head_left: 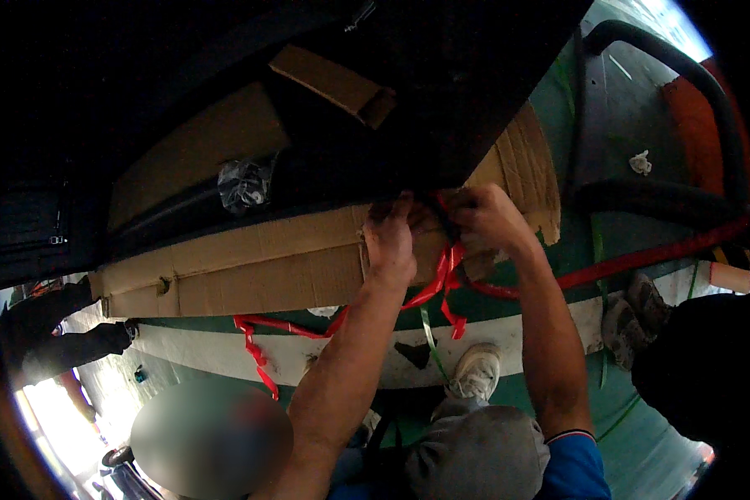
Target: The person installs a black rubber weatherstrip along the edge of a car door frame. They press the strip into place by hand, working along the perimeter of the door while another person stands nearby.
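My left hand [390,240] reaches up to the lower edge of a large black panel [342,158], its fingers bent and partly lost in shadow. Just right of it, my right hand [490,218] is closed at the panel's corner, with whatever lies in its fingers hidden. Between the two hands hangs a shiny red strip [446,271], its loose ends dangling below. Behind and beneath both hands runs a long cardboard sheet [242,267], creased along its length. A clear plastic bag [246,185] with small parts rests on the black panel.
A cardboard piece [329,79] lies farther back. On the right stand a black tubular frame [717,100] and a long red bar [642,262]. A green strap [431,337] trails over the floor. Another person's legs [75,333] show at left; a dark figure [700,367] is at right.
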Demonstrator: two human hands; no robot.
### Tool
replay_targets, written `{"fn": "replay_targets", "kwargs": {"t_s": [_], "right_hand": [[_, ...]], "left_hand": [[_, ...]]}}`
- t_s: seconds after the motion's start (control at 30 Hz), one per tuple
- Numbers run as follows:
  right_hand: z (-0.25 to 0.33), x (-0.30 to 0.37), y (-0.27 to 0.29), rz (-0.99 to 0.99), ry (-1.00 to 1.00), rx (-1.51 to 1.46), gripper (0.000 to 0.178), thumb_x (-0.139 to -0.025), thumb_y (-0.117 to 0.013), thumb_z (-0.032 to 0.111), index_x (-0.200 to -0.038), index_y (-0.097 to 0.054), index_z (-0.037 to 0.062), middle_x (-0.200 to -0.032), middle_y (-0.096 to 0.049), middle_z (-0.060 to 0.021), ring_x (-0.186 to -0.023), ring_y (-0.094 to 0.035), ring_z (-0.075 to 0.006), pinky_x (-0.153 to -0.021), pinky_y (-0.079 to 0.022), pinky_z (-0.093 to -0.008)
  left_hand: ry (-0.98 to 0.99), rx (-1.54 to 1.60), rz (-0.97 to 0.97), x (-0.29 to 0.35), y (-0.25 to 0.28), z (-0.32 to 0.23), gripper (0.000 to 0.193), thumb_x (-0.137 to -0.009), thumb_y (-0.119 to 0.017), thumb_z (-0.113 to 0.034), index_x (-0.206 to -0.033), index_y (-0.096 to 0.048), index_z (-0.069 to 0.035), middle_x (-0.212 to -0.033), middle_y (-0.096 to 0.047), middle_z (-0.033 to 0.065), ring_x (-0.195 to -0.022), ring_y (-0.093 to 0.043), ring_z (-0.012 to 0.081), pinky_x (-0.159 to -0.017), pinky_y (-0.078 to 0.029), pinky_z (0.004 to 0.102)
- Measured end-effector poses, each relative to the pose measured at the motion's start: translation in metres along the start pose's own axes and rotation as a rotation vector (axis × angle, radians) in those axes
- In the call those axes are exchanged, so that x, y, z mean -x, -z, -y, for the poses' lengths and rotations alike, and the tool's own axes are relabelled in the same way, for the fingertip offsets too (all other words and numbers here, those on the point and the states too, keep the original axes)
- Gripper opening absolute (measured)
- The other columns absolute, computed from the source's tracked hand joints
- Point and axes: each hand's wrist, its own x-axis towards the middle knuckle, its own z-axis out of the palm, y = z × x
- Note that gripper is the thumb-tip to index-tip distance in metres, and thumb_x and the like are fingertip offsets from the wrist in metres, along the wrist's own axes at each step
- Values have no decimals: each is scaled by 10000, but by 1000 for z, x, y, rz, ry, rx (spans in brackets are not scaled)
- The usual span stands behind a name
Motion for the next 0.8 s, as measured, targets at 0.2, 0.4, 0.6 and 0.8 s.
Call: {"fn": "replay_targets", "kwargs": {"t_s": [0.2,0.4,0.6,0.8], "right_hand": [[12,7,-10,-234,-98,591,276,-758,-666,260,-880,-684,12,-891,-688,-185,-839,-642,-403,-746,-511,-478],[-15,40,21,-439,-65,854,231,-785,-682,310,-896,-685,108,-919,-684,-121,-840,-662,-352,-722,-534,-455],[-35,79,55,-441,-67,750,221,-797,-680,236,-976,-674,108,-917,-667,-105,-873,-660,-331,-720,-536,-439],[-15,27,-9,-382,170,694,317,-802,-660,215,-1109,-631,145,-997,-632,-101,-891,-647,-331,-693,-530,-454]], "left_hand": [[-54,-24,18,-6,6,6,224,-879,-690,-191,-1068,-617,-97,-976,-657,60,-829,-644,212,-722,-531,353],[-52,42,8,-5,2,7,228,-864,-704,-165,-1061,-614,-93,-988,-641,57,-848,-637,215,-700,-533,351],[-64,46,-4,-4,3,7,265,-863,-700,-156,-1097,-595,-92,-1015,-642,64,-868,-637,229,-763,-540,381],[-105,42,-35,1,-5,4,244,-882,-680,-167,-1097,-592,-91,-1009,-640,56,-863,-634,223,-764,-540,373]]}}
